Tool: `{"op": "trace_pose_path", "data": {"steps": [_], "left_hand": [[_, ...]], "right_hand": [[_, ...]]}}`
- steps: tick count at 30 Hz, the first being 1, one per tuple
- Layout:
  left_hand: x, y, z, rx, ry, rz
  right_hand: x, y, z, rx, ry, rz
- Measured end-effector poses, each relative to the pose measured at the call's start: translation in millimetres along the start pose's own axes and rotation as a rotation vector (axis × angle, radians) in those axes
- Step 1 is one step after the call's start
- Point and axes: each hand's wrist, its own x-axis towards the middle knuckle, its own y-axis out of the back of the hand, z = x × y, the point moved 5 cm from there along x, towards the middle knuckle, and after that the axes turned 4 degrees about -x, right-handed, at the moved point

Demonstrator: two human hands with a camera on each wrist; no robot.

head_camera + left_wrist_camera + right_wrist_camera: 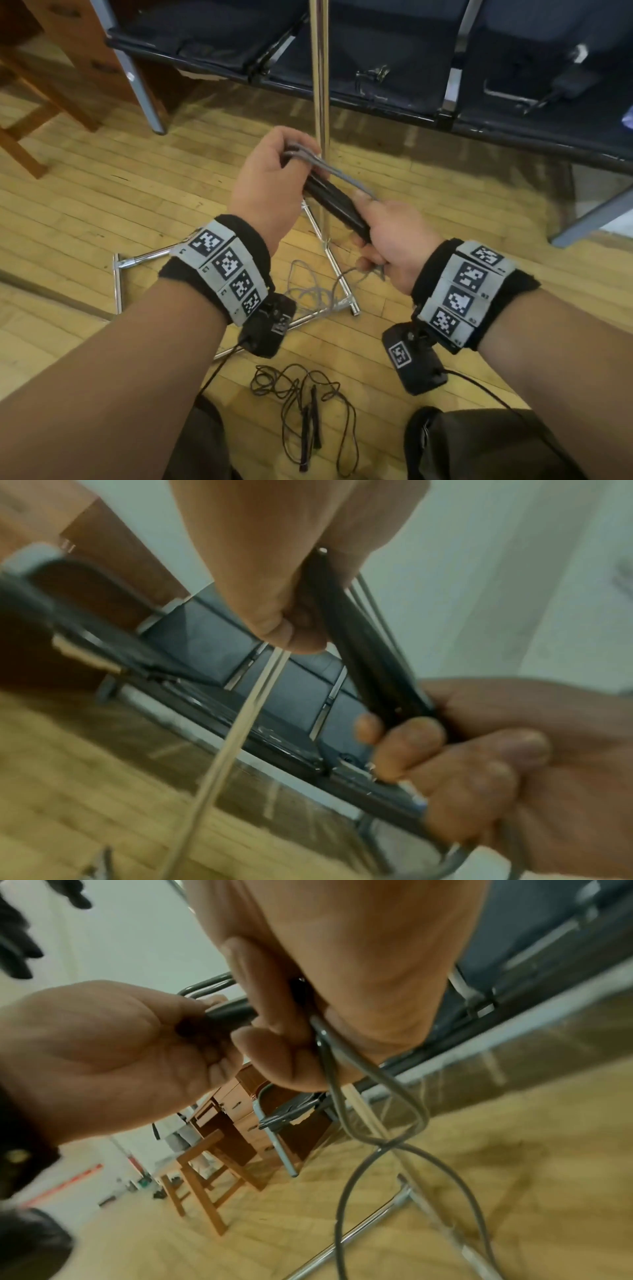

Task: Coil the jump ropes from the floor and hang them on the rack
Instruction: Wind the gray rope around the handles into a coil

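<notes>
A grey jump rope (342, 176) with two black handles (334, 202) is held between both hands above the floor. My left hand (274, 171) grips the handles' far end and several grey rope loops. Gripping their near end is my right hand (387, 240), thumb along the rope. Slack grey rope (308, 291) trails down onto the rack's base. In the right wrist view a twisted grey loop (377, 1110) hangs below my right hand (342, 974). The left wrist view shows the handles (359, 642) running between the hands. A black jump rope (305, 404) lies tangled on the floor near my knees.
The rack's chrome pole (320, 85) rises just behind my hands, and its chrome base bars (118, 281) spread over the wooden floor. A row of dark blue seats (394, 78) stands behind. Wooden furniture (41, 102) stands at the left.
</notes>
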Motion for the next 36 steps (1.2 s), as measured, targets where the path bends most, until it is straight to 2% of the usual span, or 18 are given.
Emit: {"op": "trace_pose_path", "data": {"steps": [3, 7, 10, 12, 15, 19, 21, 25, 27, 30, 36], "left_hand": [[-0.3, 11.9, -5.0, 0.358, -0.016, -0.173], [-12.4, 13.9, -17.5, 0.734, 0.029, -0.460], [-24.0, 6.3, -24.0, 1.010, -0.006, -0.612], [-31.8, 3.9, -26.5, 1.076, 0.022, -0.679], [-42.6, 1.1, -31.1, 1.069, 0.081, -0.696], [-46.4, -2.3, -35.7, 0.851, 0.158, -0.625], [-43.1, -0.9, -34.8, 0.891, 0.111, -0.625], [-41.0, 6.9, -35.8, 0.992, 0.087, -0.675], [-42.3, 12.4, -39.0, 1.043, 0.109, -0.696], [-47.1, 16.4, -41.8, 1.080, 0.115, -0.719], [-55.4, 10.6, -39.8, 1.093, 0.056, -0.736]], "right_hand": [[7.7, 23.8, -5.0, -0.333, 0.135, 0.077], [14.3, 28.5, -5.8, -0.815, 0.282, 0.047], [13.7, 13.6, -3.4, -1.024, 0.343, -0.005], [11.8, 2.1, -2.7, -1.094, 0.369, -0.037], [6.9, -15.4, -2.3, -1.128, 0.404, -0.081], [-0.4, -29.1, -10.1, -1.056, 0.438, -0.048], [-3.7, -27.0, -17.1, -1.000, 0.459, -0.052], [-10.8, -17.5, -24.4, -0.991, 0.442, -0.281], [-11.8, -6.9, -27.3, -1.021, 0.435, -0.342], [-11.7, 8.0, -32.4, -1.025, 0.464, -0.337], [-13.3, 7.6, -31.7, -1.095, 0.553, -0.324]]}}
